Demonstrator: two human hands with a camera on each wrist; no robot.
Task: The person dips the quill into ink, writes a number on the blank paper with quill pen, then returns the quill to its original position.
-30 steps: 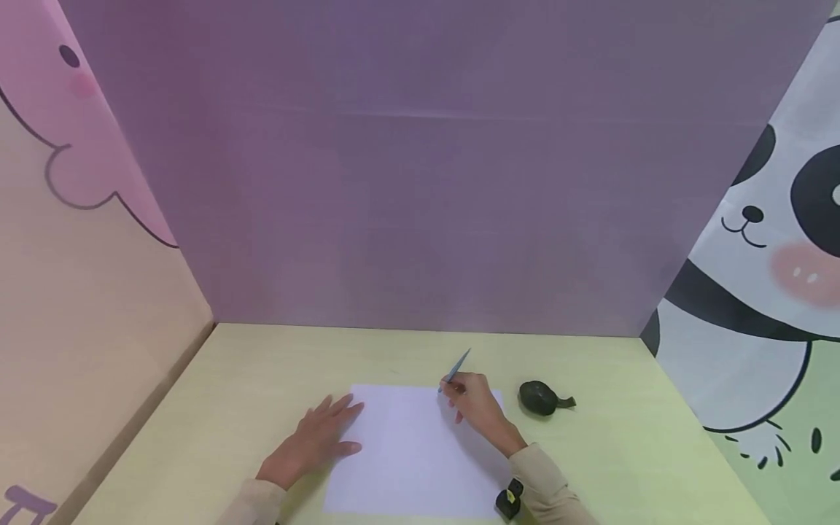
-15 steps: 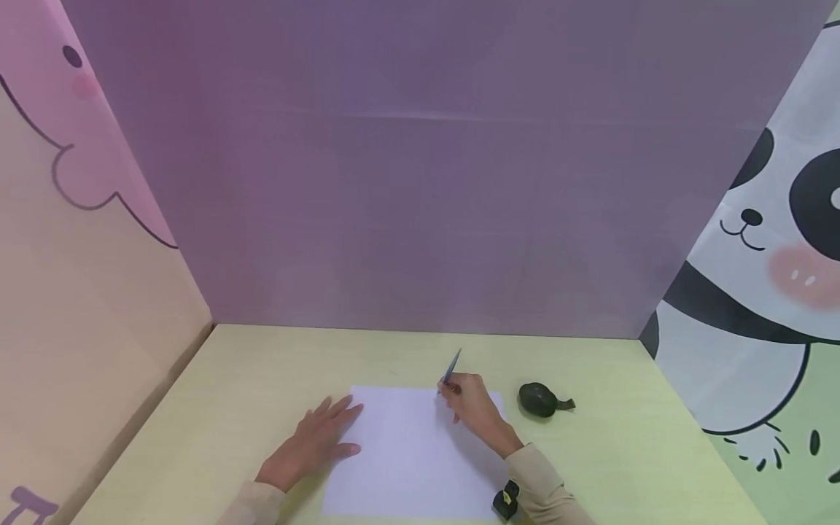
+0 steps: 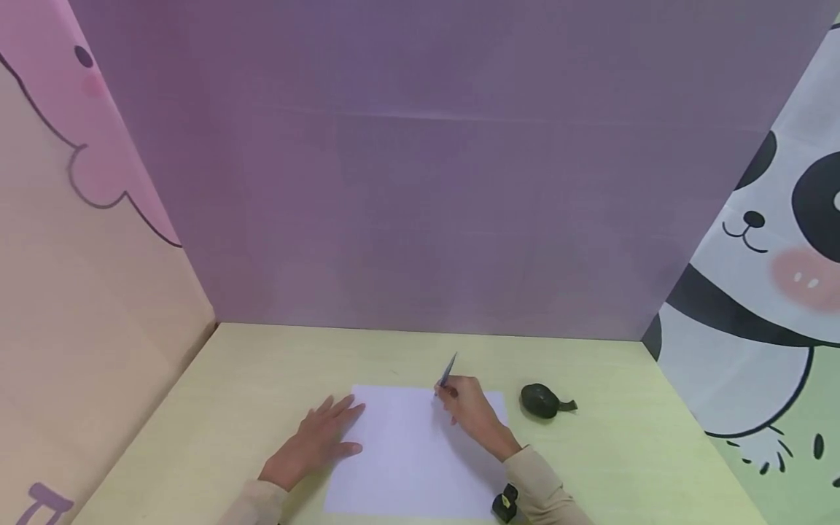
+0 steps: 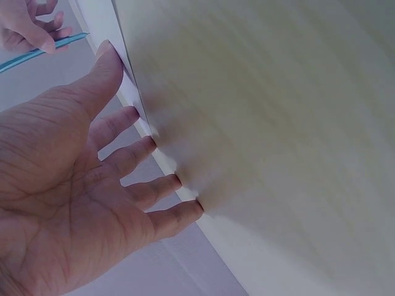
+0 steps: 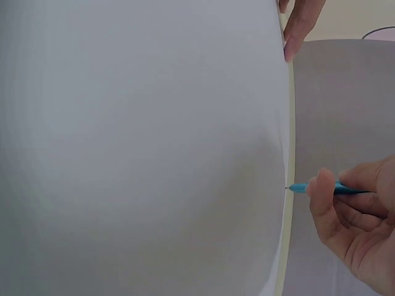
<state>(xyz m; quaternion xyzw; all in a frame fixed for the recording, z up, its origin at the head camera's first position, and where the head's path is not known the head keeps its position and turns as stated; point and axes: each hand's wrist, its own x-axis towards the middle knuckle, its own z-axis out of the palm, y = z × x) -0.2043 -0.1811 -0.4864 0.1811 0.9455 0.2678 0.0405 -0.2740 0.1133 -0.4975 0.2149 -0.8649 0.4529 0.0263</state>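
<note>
A white sheet of paper (image 3: 394,459) lies on the table before me. My left hand (image 3: 316,441) rests with spread fingers over its left edge; in the left wrist view the fingertips (image 4: 188,209) touch the tabletop and the thumb lies at the paper. Between thumb and fingers, my right hand (image 3: 475,408) pinches a slim blue pen (image 3: 449,369) near the sheet's far edge. The right wrist view has the pen (image 5: 299,187) with its tip at the paper's surface and its back end inside the hand. I cannot make out any drawn line.
Right of the paper lies a dark, rounded object with a short stem (image 3: 540,401). A small black object with a yellow mark (image 3: 504,503) is beside my right cuff. A purple panel (image 3: 426,182) rises behind the pale table (image 3: 275,357); printed walls flank both sides.
The right hand has shifted slightly left along the far part of the paper, and the pen stands a little more upright. The left hand stays in place on the sheet.
</note>
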